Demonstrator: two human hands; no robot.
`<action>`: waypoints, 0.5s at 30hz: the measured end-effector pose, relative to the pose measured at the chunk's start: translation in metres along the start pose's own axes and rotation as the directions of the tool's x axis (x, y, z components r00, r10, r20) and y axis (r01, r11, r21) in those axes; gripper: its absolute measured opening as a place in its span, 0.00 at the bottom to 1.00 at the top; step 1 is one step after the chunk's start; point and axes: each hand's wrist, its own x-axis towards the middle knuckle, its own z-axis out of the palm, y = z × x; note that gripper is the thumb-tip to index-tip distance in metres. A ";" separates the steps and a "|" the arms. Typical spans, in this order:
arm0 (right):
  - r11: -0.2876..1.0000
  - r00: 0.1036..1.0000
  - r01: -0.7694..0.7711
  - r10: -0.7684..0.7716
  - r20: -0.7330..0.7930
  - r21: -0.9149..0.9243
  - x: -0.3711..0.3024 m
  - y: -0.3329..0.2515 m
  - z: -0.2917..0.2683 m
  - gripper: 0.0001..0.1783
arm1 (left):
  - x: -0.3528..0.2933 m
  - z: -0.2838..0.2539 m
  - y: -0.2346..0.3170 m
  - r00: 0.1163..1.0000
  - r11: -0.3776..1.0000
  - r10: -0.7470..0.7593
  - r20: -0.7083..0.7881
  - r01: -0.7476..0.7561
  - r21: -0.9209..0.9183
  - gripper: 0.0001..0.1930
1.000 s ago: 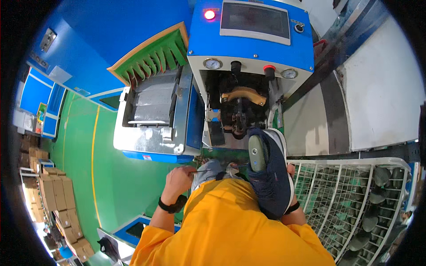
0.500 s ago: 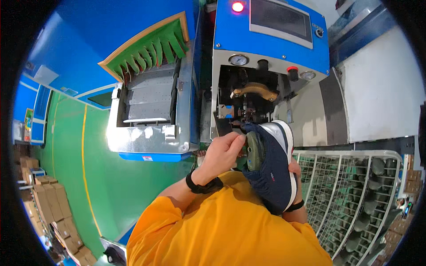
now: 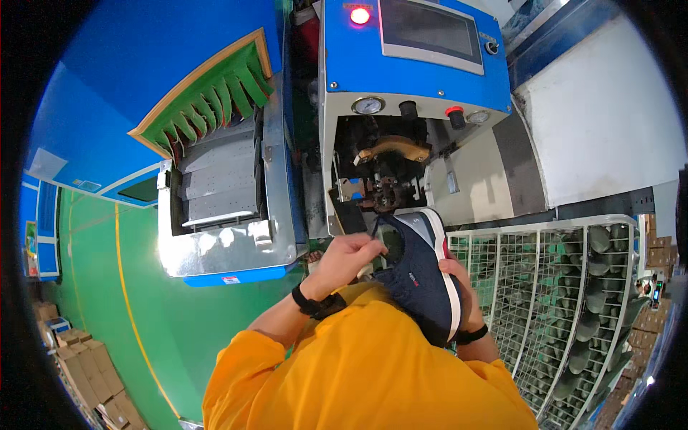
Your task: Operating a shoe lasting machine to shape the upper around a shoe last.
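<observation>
A navy shoe (image 3: 419, 287) with a white sole and grey heel lies at a slant in front of my body, heel toward the machine. Inside its opening a dark green last (image 3: 393, 242) partly shows. My right hand (image 3: 462, 290) grips the shoe from the right, thumb against the sole edge, its other fingers mostly hidden beneath. At the left rim of the opening my left hand (image 3: 345, 261) is closed in a pinch, and what its fingertips hold is hidden. Just beyond the heel sits the machine's dark clamp mechanism (image 3: 387, 193) under a curved tan pad (image 3: 394, 148).
The blue machine (image 3: 423, 64) carries a screen, gauges and a lit red lamp (image 3: 360, 16). To the left stands a metal conveyor unit (image 3: 222, 247) with a green fringed curtain (image 3: 208, 100). A white wire rack (image 3: 537, 301) holding several dark lasts is at the right.
The shoe has drawn back from the machine's mechanism toward me. More of my right hand shows along the sole. My left hand stays pinched by the opening, and the whole view has shifted.
</observation>
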 end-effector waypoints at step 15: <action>0.982 0.999 0.004 0.002 -0.032 0.188 -0.009 -0.020 0.014 0.44 | -0.030 0.004 0.018 0.755 0.854 0.310 0.577 -0.489 0.180 0.12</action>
